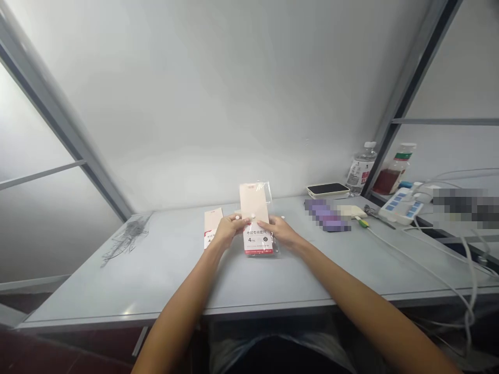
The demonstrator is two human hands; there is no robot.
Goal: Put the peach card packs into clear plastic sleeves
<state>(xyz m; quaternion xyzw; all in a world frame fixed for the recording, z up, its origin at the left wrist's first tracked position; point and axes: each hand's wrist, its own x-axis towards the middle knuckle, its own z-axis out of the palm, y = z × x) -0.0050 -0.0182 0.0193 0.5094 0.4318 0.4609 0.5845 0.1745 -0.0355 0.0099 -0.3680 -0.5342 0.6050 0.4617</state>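
A clear plastic pouch with a pale pink and white printed card inside is held upright above the desk, a red strip along its lower edge. My left hand grips its left side, thumb on the front. On the right side my right hand pinches it the same way. Small white round buttons show on the pouch front and near both hands. A similar pink and white card lies on the desk just behind my left hand, which covers part of it.
Dark thin strands lie on the grey desk at left. At right are a phone on a box, a purple blurred packet, scissors, a power strip, white cables, a water bottle and a jar.
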